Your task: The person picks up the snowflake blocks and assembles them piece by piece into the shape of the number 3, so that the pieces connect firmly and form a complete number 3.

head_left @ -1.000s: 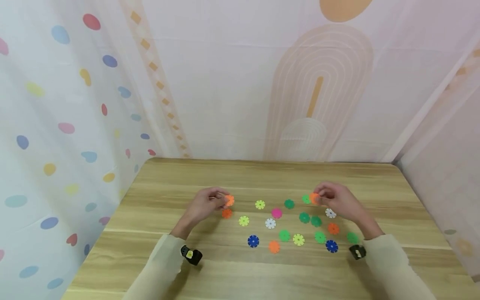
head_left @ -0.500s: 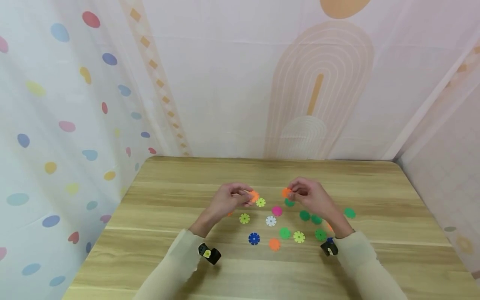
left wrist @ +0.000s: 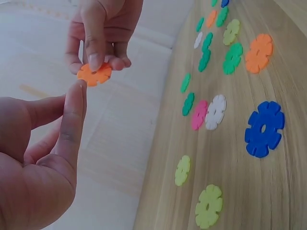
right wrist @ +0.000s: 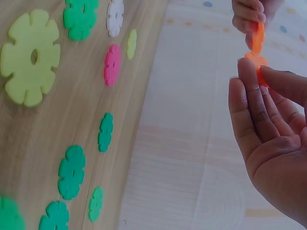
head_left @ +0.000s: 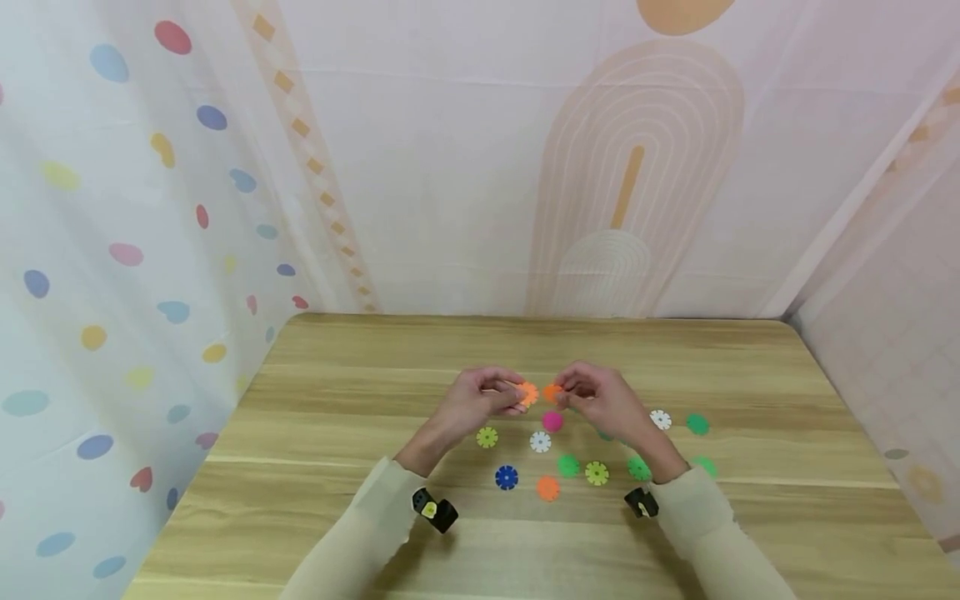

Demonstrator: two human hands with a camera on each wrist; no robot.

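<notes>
Both hands are raised over the middle of the wooden table (head_left: 337, 500), almost touching. My left hand (head_left: 501, 397) pinches an orange snowflake disc (head_left: 528, 393) at its fingertips. My right hand (head_left: 576, 392) pinches a second orange disc (head_left: 552, 392) (left wrist: 94, 74). The two discs nearly meet edge to edge. In the right wrist view the left hand's disc (right wrist: 258, 37) stands on edge just above the right hand's disc (right wrist: 259, 64). In the left wrist view the left disc is hidden behind the fingers (left wrist: 72, 120).
Several flat discs lie scattered on the table below and right of the hands: pink (head_left: 552, 421), white (head_left: 540, 442), blue (head_left: 506, 477), orange (head_left: 548, 487), yellow-green (head_left: 597, 472), green (head_left: 697, 423). Patterned curtains close off the table's back and sides.
Both hands have moved inward from the table's left and right toward its middle, each carrying its orange disc, until the discs nearly meet.
</notes>
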